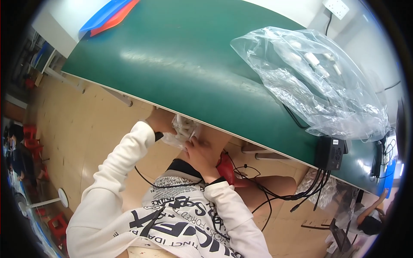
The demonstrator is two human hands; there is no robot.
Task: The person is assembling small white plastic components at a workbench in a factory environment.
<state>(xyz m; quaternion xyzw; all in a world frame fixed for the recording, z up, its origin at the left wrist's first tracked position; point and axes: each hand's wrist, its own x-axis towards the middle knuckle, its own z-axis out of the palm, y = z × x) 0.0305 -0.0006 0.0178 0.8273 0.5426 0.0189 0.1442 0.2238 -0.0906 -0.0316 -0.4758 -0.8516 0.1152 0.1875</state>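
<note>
A small clear plastic bag (187, 126) with several whitish pieces in it is over my lap, just below the table's near edge. At its left side my left hand (161, 121) is closed on the bag, its fingertips partly hidden. My right hand (199, 155) has its fingers bent onto the bag's lower right part, gripping the plastic. What the pieces are is too small to tell.
Over the green table (172, 56) a large clear plastic bag (309, 77) with white parts lies at the right. Blue (105, 15) and red (114, 19) trays are at the far left. A black box (330, 154) trails cables (275, 195) near my legs. People sit farther off.
</note>
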